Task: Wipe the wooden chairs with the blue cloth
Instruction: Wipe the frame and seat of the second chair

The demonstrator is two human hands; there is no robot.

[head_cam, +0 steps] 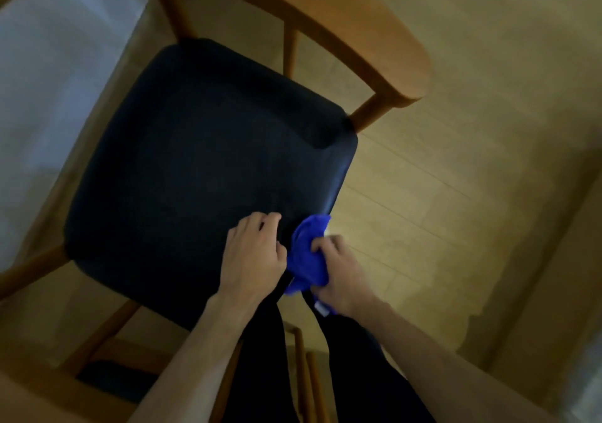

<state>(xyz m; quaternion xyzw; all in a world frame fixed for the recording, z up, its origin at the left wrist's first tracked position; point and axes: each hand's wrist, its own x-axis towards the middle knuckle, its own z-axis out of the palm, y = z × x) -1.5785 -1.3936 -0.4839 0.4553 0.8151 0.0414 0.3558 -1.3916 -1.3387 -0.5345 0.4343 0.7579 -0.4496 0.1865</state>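
Seen from above, a wooden chair (374,41) with a curved light-brown backrest and a dark, near-black padded square seat (208,168), standing on a pale wood-plank floor (456,194). At the seat's near right corner, a crumpled bright blue cloth (308,253), bunched against the seat edge and partly hanging over it toward the floor. Right hand (342,276) wrapped round the lower part of the blue cloth, fingers curled into the fabric, grip closed on it. Left hand (252,253) just beside the blue cloth on the dark seat, palm down, fingers bent and fingertips pressing the padding, holding nothing; grip loose, not closed on anything. Both bare forearms reaching in from the bottom of the frame, over dark trousers (365,373). Slim wooden spindles under the backrest rail, joined to the seat at the far corners; one angled wooden leg (29,272) jutting out at lower left. Whitish, hazy surface (55,80) along the left side, too blurred to identify. At the bottom left, more brown wooden framing (107,331) with a dark patch behind it, possibly another chair, though not clear enough to tell. Dim, warm light throughout, edges of the view soft with blur.
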